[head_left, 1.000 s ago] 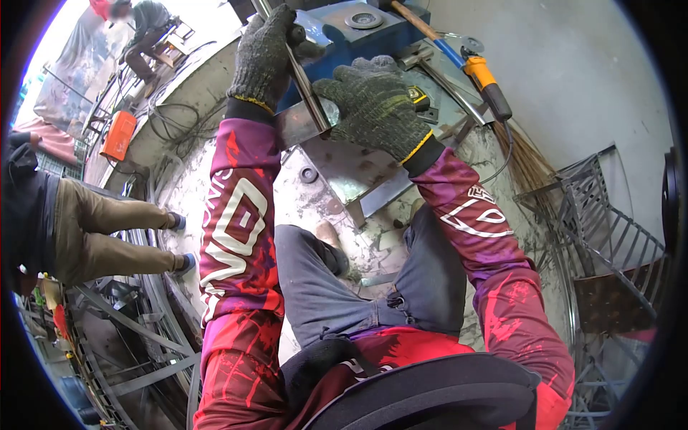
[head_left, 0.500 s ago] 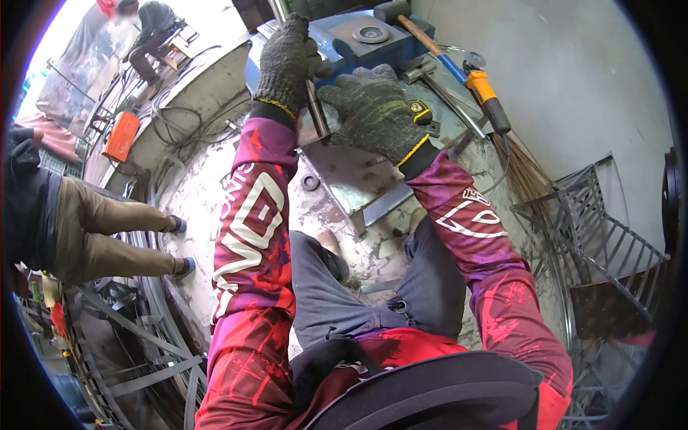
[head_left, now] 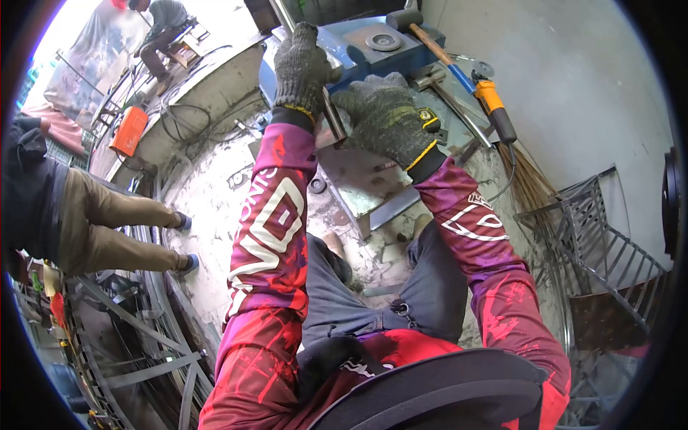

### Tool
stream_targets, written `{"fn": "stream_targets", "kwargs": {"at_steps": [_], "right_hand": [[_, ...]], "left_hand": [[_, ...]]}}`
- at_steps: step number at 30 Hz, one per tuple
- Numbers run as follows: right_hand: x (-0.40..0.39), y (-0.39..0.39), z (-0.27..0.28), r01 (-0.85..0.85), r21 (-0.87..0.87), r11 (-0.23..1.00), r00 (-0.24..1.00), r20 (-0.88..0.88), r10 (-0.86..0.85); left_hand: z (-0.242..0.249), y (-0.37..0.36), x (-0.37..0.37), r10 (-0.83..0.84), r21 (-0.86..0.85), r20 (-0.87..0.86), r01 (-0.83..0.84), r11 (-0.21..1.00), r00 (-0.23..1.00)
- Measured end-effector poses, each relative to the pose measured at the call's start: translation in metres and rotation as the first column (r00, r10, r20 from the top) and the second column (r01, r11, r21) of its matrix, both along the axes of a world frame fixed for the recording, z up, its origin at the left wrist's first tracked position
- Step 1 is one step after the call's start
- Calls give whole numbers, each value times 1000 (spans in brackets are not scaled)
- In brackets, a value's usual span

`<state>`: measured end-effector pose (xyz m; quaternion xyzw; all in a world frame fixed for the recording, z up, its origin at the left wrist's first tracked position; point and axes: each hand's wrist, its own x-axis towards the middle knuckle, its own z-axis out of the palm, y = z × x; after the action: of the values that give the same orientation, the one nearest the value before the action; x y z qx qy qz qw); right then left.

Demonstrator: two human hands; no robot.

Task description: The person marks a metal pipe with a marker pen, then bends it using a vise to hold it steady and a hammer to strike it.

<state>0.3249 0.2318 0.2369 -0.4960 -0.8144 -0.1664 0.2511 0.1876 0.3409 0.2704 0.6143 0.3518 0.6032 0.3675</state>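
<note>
My left hand, in a dark grey knit glove, is wrapped round a shiny metal tube. The tube slants down past the hand, and its lower end comes out below the fingers. Close to that end is my right hand, also gloved, with its fingers curled over the bench; what they close on is hidden. A yellow and black tape measure lies against the right hand's outer side. Beyond both hands sits a blue metal machine body with a round disc on top.
A mallet lies across the machine's right end. Near it are a hammer and an orange angle grinder with a cord. A metal rack stands right. On the left, a person stands by metal bars; another sits farther back.
The view has shifted slightly, so the scene sits a little lower and farther right. Both hands keep nearly the same pose, the left still round the tube.
</note>
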Motion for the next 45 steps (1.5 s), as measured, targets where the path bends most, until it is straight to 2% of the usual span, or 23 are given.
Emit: {"fn": "stream_targets", "kwargs": {"at_steps": [2, 3, 5, 7, 10, 11, 13, 17, 19, 21, 23, 24, 26, 29, 30, 32, 35, 37, 43, 45], "right_hand": [[3, 0, 1, 6, -11, 1000, 1000, -4, -6], [4, -1, 0, -9, -16, 1000, 1000, -6, 9], [5, -3, -3, -24, -19, 1000, 1000, -6, 24], [3, -1, -4, -31, 29, 999, 999, -24, 32], [5, -9, -2, -23, -11, 1000, 1000, -22, 22], [6, -8, -5, -21, -10, 1000, 1000, -21, 21], [9, -6, -7, -41, 50, 998, 999, -22, 42], [8, -10, -4, -9, 12, 1000, 999, -31, 9], [9, -6, -6, -56, 31, 998, 998, -40, 57], [8, -4, -5, -35, 30, 999, 999, -31, 36], [8, -6, -4, -16, 33, 999, 1000, -24, 16], [9, -6, -2, -31, 30, 999, 999, -30, 32], [9, -7, 0, -48, 28, 998, 998, -35, 49], [7, -8, 5, -55, 13, 998, 998, -26, 55], [5, -5, 8, -60, 16, 998, 998, -33, 61], [4, -4, 7, -57, 12, 998, 997, -43, 58], [3, 2, 8, -35, 3, 999, 999, -39, 35], [1, 3, 11, 18, -69, 997, 999, 28, -16], [2, 1, 18, -6, -110, 994, 1000, 13, 7], [2, 1, 19, -9, -109, 994, 1000, 9, 10]], "left_hand": [[11, -11, 5, -27, -35, 76, 29, 999, 997], [11, -20, 9, -81, -276, 394, 202, 940, 915], [11, -24, 12, -35, -286, 360, 146, 947, 932], [12, -28, 12, -9, -261, 250, 77, 962, 968], [9, -33, 8, -67, -183, 185, 102, 978, 980], [8, -34, 7, -69, -182, 186, 103, 978, 980], [12, -35, 5, -65, -336, 276, 159, 928, 959], [7, -34, 4, -112, -306, 309, 211, 928, 944], [11, -34, 3, -113, -396, 494, 339, 853, 862], [15, -30, -4, -131, -396, 471, 342, 852, 872], [17, -21, -10, -209, -432, 500, 451, 781, 841], [18, -16, -14, -211, -432, 499, 452, 781, 840], [26, -17, -17, -124, -370, 457, 315, 874, 881], [46, -22, -11, -128, -444, 364, 292, 847, 923], [45, -16, -13, -127, -446, 364, 293, 846, 923], [38, -7, -12, -258, -378, 371, 399, 835, 892], [38, -2, -8, -231, -395, 369, 377, 838, 900], [38, -3, -7, -209, -399, 376, 361, 843, 903], [35, -1, -6, -225, -353, 382, 367, 861, 896], [34, 0, -8, -290, -293, 391, 417, 860, 873]]}}
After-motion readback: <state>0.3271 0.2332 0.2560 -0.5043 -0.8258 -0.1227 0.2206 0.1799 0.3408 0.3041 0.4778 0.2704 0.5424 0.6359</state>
